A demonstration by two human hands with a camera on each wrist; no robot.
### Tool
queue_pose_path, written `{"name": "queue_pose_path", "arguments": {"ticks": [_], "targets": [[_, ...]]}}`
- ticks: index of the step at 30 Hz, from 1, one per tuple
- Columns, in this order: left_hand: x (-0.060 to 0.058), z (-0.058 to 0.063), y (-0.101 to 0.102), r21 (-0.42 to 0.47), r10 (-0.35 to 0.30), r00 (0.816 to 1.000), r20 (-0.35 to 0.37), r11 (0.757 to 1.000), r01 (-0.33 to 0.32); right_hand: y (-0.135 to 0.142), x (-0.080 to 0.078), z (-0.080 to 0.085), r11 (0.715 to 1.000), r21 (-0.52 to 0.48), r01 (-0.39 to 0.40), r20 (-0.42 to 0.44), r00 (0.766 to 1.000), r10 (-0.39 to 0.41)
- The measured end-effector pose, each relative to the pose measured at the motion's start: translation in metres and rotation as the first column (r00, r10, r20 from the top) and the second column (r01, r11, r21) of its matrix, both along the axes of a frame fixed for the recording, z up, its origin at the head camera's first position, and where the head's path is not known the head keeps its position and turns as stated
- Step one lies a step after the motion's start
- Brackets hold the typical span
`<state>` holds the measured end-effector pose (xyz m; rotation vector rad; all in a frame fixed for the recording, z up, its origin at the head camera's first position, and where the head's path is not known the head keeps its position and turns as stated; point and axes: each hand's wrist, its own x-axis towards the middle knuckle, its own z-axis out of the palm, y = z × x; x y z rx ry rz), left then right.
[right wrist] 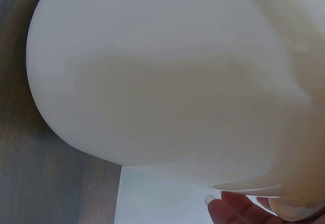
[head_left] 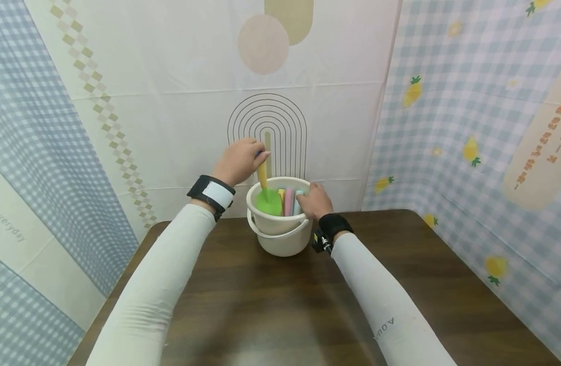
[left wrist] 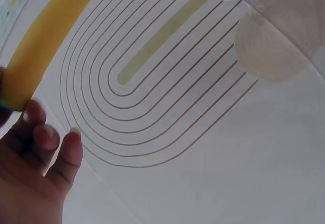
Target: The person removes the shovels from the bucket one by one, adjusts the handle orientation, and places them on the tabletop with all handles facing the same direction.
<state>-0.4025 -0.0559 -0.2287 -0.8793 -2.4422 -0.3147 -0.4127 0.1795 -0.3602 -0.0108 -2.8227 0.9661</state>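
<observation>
White sleeves (head_left: 152, 290) foremost; green shovel (head_left: 268, 203) extends below left grip (head_left: 241, 160) into bucket (head_left: 282, 245).

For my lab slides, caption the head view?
Left hand holds green shovel in white bucket; right hand grips the rim.

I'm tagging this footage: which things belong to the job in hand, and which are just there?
Job, it seems:
left hand, holding the green tool by its yellow handle
right hand, at the rim of the white bucket
pink piece and blue piece, inside the bucket

Just there:
brown table
patterned cloth
</observation>
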Motion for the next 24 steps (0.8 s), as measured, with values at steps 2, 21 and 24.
{"name": "queue_pose_path", "arguments": {"ticks": [2,21,24], "targets": [[0.0,0.0,-0.001,0.004,0.017,0.999,-0.035,1.0,-0.017,0.0,-0.001,-0.001,1.0,-0.003,0.001,0.003,1.0,-0.001],[0.013,0.001,-0.01,0.03,0.078,0.989,-0.122,0.997,-0.075,0.003,-0.004,0.0,0.999,-0.033,0.002,0.018,1.0,-0.001],[0.016,-0.001,-0.013,0.012,0.069,0.991,-0.114,0.998,-0.068,0.002,-0.002,-0.001,1.0,-0.028,0.005,0.016,1.0,-0.004]]}}
